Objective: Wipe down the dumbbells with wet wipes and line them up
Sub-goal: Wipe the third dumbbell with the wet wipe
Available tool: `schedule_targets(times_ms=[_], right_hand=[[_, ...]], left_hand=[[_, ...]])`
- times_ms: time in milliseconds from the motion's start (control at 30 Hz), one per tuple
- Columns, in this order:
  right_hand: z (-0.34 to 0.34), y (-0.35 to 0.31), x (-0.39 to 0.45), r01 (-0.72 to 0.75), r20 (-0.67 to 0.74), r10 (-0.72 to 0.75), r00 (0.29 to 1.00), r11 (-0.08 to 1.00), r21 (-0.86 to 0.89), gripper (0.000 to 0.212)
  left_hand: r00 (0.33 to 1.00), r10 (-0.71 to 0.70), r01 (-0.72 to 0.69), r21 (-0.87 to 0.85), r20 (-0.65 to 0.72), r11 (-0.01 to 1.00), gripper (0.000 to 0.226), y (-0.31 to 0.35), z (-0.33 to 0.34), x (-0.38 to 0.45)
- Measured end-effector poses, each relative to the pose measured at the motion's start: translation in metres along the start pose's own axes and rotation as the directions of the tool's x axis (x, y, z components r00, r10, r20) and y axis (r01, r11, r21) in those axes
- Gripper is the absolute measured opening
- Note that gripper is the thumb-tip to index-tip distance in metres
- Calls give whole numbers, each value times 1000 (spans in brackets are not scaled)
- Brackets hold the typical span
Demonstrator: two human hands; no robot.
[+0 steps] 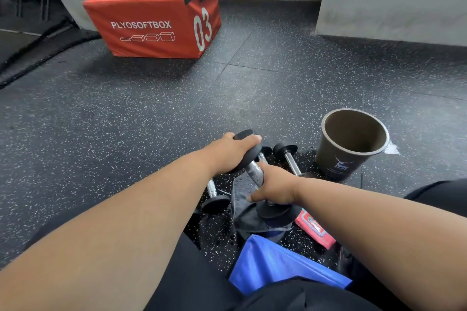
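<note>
Dumbbell (249, 159): left hand (228, 151) grips rubber head, right hand (274, 188) wraps wipe (254, 174) round steel bar.

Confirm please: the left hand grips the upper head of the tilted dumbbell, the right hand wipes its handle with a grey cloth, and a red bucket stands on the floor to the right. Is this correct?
One detail is wrong: the bucket is dark brown, not red, as the head view shows. The rest holds: the left hand grips the upper head of the tilted dumbbell, and the right hand wipes its handle with a grey cloth.
</note>
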State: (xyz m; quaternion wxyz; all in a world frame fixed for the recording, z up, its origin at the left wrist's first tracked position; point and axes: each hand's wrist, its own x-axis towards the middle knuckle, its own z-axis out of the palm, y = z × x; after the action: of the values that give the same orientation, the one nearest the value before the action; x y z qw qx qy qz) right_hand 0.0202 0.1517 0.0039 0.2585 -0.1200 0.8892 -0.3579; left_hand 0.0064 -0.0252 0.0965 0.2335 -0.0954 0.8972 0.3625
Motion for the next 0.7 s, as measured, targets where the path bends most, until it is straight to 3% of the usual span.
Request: schedule_targets(times_ms=[200, 400, 567, 700], right_hand=[[4, 1, 4, -23, -47, 19, 999, 997, -77, 42], [-13, 3, 2, -9, 39, 15, 999, 986, -168, 30], [-30, 12, 3, -14, 86, 31, 996, 981, -192, 35], [-40, 15, 1, -22, 128, 39, 991, 991, -131, 42]], left_hand=[[1000, 15, -15, 7, 5, 1000, 92, -2, -1, 1], [1000, 5, -4, -9, 9, 1000, 93, -4, -2, 3], [1000, -7, 7, 12, 9, 1000, 107, -2, -3, 2], [1000, -4, 4, 13, 9, 1000, 105, -1, -3, 0]])
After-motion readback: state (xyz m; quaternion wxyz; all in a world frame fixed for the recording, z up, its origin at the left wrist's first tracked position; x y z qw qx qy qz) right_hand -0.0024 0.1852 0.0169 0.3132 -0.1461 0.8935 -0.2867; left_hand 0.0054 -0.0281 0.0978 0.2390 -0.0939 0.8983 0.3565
